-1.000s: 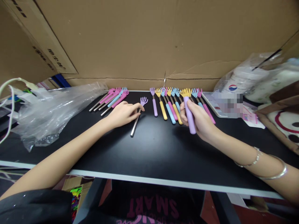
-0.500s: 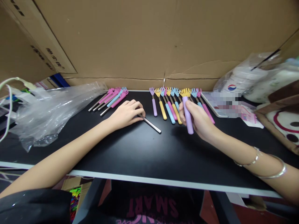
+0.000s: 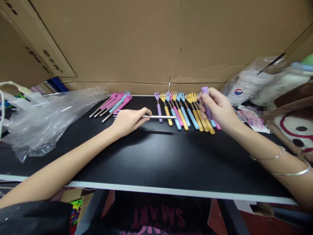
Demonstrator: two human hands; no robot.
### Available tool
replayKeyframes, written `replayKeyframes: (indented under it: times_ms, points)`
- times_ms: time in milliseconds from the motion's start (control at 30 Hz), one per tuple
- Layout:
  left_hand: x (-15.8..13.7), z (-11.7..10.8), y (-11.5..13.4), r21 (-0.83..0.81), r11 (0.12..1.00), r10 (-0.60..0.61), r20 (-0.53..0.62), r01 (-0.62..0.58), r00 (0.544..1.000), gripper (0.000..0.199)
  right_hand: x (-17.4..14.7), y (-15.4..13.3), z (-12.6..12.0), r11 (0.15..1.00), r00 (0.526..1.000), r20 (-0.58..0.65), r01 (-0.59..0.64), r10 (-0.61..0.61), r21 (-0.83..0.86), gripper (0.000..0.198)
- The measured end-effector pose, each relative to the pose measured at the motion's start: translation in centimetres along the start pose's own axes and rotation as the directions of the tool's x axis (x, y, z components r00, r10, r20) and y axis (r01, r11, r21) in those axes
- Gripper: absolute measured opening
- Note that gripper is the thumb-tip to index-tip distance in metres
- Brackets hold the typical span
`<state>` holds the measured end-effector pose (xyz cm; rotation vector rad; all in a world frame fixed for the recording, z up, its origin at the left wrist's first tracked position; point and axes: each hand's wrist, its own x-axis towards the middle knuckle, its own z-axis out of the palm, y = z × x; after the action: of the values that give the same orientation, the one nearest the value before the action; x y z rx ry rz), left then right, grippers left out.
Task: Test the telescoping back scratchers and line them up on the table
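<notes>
My left hand (image 3: pixel 132 121) is closed round a back scratcher, whose bare metal rod (image 3: pixel 161 117) points right, lifted above the table. Purple tines (image 3: pixel 116 113) show behind that hand; the rest of the head is hidden. In my right hand (image 3: pixel 217 104) is a purple handle sleeve (image 3: pixel 205 90), a hollow tube held upright with its opening at the top. Sleeve and rod are apart. Beneath and left of my right hand lies a row of back scratchers with coloured handles, among them a yellow one (image 3: pixel 168 116). Several back scratchers with bare rods (image 3: pixel 107 117) lie left of my left hand.
A clear plastic bag (image 3: pixel 49 114) covers the table's left side. Cardboard (image 3: pixel 146 39) walls the back. At the right are a bagged white tub (image 3: pixel 246 86), pink-printed packets (image 3: pixel 254 119) and a brown plush bag (image 3: pixel 293 130). The black table (image 3: pixel 156 166) has a pale front edge.
My left hand has raised the rod from the table and swung it level, pointing right. My right hand has moved up and right, turning the purple sleeve so its open end shows.
</notes>
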<state>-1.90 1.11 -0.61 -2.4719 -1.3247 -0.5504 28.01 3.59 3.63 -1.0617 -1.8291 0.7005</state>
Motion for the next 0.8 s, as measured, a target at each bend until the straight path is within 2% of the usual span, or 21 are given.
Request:
replayKeyframes:
  times_ms: [67,100,167,233,300,367,500,800]
  points:
    - [0.0,-0.1,0.0,0.013,1.0,0.004,-0.025,-0.004,1.0,0.027,0.3,0.2,-0.7,0.943,0.994,0.051,0.109,-0.098,-0.314,0.036]
    - [-0.1,-0.1,0.0,0.021,1.0,0.008,-0.037,-0.007,0.999,0.027,0.3,0.4,-0.9,0.864,0.984,0.102,0.176,-0.145,-0.471,0.038]
    - [-0.1,-0.2,0.1,0.033,0.999,0.018,-0.061,-0.016,0.998,0.026,0.1,0.9,-1.0,0.651,0.956,0.212,0.293,-0.203,-0.7,0.041]
    - [-0.1,-0.2,0.1,0.031,0.999,0.042,-0.086,-0.04,0.995,0.025,-0.5,1.1,-0.5,0.467,0.921,0.32,0.388,-0.221,-0.795,0.045]
    - [-0.1,-0.2,0.1,0.023,0.998,0.068,-0.099,-0.066,0.993,0.026,-1.2,1.1,0.2,0.365,0.888,0.394,0.458,-0.239,-0.811,0.047]
    - [-0.2,-0.2,0.2,0.014,0.996,0.087,-0.101,-0.086,0.991,0.027,-1.9,0.7,0.9,0.326,0.87,0.427,0.489,-0.246,-0.809,0.047]
    - [-0.2,-0.4,0.3,0.005,0.996,0.087,-0.117,-0.087,0.989,0.028,-2.3,0.1,1.3,0.315,0.873,0.41,0.48,-0.263,-0.819,0.047]
    - [-0.2,-0.5,0.3,0.031,0.994,0.112,-0.116,-0.109,0.987,0.029,-2.2,0.1,1.3,0.395,0.887,0.383,0.459,-0.26,-0.796,0.049]
